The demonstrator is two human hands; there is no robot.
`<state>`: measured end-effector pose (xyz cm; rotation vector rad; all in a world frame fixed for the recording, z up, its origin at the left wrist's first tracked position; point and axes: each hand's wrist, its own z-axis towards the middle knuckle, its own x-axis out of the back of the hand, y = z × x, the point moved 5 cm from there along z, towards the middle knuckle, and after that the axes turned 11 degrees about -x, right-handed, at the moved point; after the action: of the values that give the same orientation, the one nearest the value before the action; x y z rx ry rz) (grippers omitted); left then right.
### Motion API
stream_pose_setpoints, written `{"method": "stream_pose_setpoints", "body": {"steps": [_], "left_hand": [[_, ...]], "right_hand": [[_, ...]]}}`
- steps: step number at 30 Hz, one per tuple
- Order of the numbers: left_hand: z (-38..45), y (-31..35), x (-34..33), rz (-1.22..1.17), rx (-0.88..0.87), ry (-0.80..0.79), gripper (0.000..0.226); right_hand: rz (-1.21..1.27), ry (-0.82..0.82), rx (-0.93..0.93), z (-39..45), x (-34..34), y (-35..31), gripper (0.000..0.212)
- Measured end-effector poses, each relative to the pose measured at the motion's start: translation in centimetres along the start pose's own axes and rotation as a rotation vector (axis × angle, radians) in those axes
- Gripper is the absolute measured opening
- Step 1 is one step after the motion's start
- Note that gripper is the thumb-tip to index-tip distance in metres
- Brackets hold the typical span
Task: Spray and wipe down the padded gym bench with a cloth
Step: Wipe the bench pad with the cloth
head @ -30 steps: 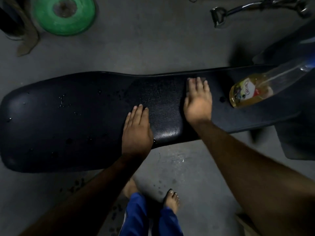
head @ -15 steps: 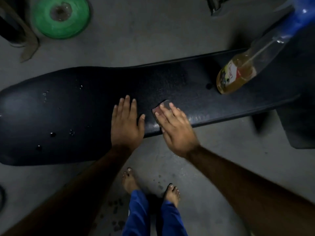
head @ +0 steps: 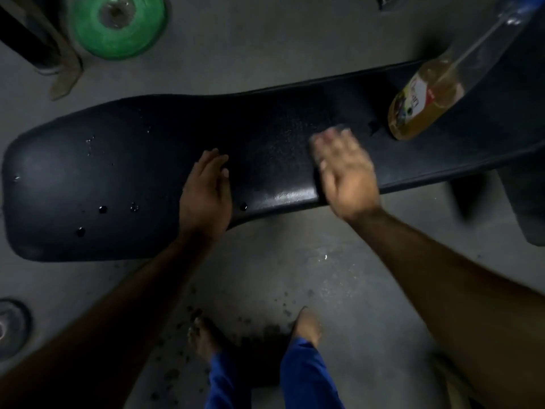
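The black padded bench (head: 88, 178) lies across the view, with droplets on its left half. My left hand (head: 206, 190) rests flat on the pad near its front edge, fingers together and holding nothing. My right hand (head: 345, 172), blurred by motion, presses flat on a small cloth; only a pale edge of the cloth (head: 342, 130) shows past the fingertips. A spray bottle (head: 424, 101) with yellow liquid stands on the right part of the pad, just right of my right hand.
A green weight plate (head: 118, 25) lies on the concrete floor behind the bench at the left. A grey disc (head: 8, 326) sits at the left edge. My bare feet (head: 306, 323) and blue trouser legs are in front of the bench, among wet spots.
My right hand slid with the cloth from the far side of the pad to its front edge, then back to the right toward the bottle. The left hand stayed flat on the pad.
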<state>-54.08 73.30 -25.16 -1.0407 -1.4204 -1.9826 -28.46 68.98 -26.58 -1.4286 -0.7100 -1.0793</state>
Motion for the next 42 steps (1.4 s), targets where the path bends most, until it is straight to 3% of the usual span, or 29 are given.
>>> {"method": "stream_pose_setpoints", "body": {"steps": [2,3,6,8,9,11,12,13,16,18,19,22,23,26,28,29,31,32,33,36,38,39,42], "left_hand": [[-0.7,-1.3,1.4,0.169,-0.020,-0.015,0.044],[-1.2,-2.0,1.7,0.237,-0.016,-0.043,0.049],[-1.8,-3.3,1.1,0.305,-0.014,-0.093,0.056],[-1.8,-3.3,1.0,0.244,-0.030,-0.076,0.053],[-1.7,-3.4,1.2,0.191,-0.041,-0.072,0.051],[-1.9,-3.9,2.3,0.072,-0.043,-0.068,0.045],[-1.9,-4.3,3.1,0.042,-0.041,-0.052,0.043],[-1.9,-4.7,4.1,0.057,-0.040,-0.026,0.041],[-2.0,-6.6,5.7,0.219,-0.056,-0.036,0.046],[-2.5,-7.7,5.2,0.268,-0.071,-0.121,0.053],[-2.7,-8.1,4.9,0.274,-0.080,-0.129,0.054],[-2.6,-8.1,4.8,0.254,-0.085,-0.122,0.053],[-2.5,-7.9,5.0,0.235,-0.078,-0.122,0.053],[-2.2,-7.9,6.0,0.126,-0.052,-0.117,0.047],[-2.1,-8.5,6.8,0.095,-0.059,-0.093,0.046],[-2.2,-8.9,7.1,0.114,-0.080,-0.093,0.047],[-2.6,-9.5,6.9,0.168,-0.134,-0.144,0.049],[-2.8,-9.7,6.7,0.182,-0.144,-0.167,0.050],[-2.8,-9.7,6.6,0.184,-0.139,-0.178,0.051],[-2.9,-9.5,6.7,0.138,-0.122,-0.182,0.052],[-2.7,-9.8,7.5,0.111,-0.126,-0.148,0.050],[-2.5,-10.1,8.0,0.124,-0.123,-0.117,0.049],[-2.3,-11.4,8.7,0.225,-0.095,-0.103,0.048]], "right_hand": [[0.033,0.133,-0.291,-1.5,-0.8,-2.5,0.054],[0.036,0.113,-0.270,-3.1,-2.0,-5.2,0.056],[-0.034,-0.147,0.183,-6.6,-4.3,-9.9,0.058],[-0.116,-0.123,0.331,-4.5,-3.6,-7.1,0.057],[-0.096,-0.070,0.219,-2.7,-2.8,-5.3,0.057],[-0.004,0.054,-0.198,-1.1,-1.7,-4.7,0.062],[-0.009,0.091,-0.324,-2.1,-2.4,-6.7,0.064],[-0.002,0.067,-0.304,-3.6,-3.6,-9.9,0.066],[-0.023,-0.188,0.176,-7.8,-6.5,-15.9,0.060],[-0.138,-0.146,0.370,-5.8,-6.0,-13.0,0.059],[-0.139,-0.101,0.267,-3.8,-5.3,-10.8,0.060],[-0.021,0.096,-0.356,-2.7,-3.8,-10.1,0.063],[-0.005,0.105,-0.357,-4.1,-4.8,-13.2,0.064],[-0.016,-0.205,0.147,-8.4,-7.7,-20.8,0.062],[-0.120,-0.180,0.370,-6.5,-7.1,-18.3,0.058],[-0.125,-0.126,0.297,-4.4,-6.3,-15.9,0.057],[-0.030,0.024,-0.137,-1.5,-4.1,-12.1,0.059],[-0.045,0.089,-0.318,-2.3,-4.2,-12.5,0.061],[-0.047,0.112,-0.366,-3.7,-5.2,-14.8,0.064],[-0.033,-0.159,0.054,-8.5,-8.3,-22.2,0.065],[-0.137,-0.210,0.320,-6.9,-8.0,-20.4,0.065],[-0.172,-0.185,0.297,-4.9,-7.3,-18.3,0.065],[-0.084,0.014,-0.303,-1.3,-5.1,-15.0,0.071]]}}
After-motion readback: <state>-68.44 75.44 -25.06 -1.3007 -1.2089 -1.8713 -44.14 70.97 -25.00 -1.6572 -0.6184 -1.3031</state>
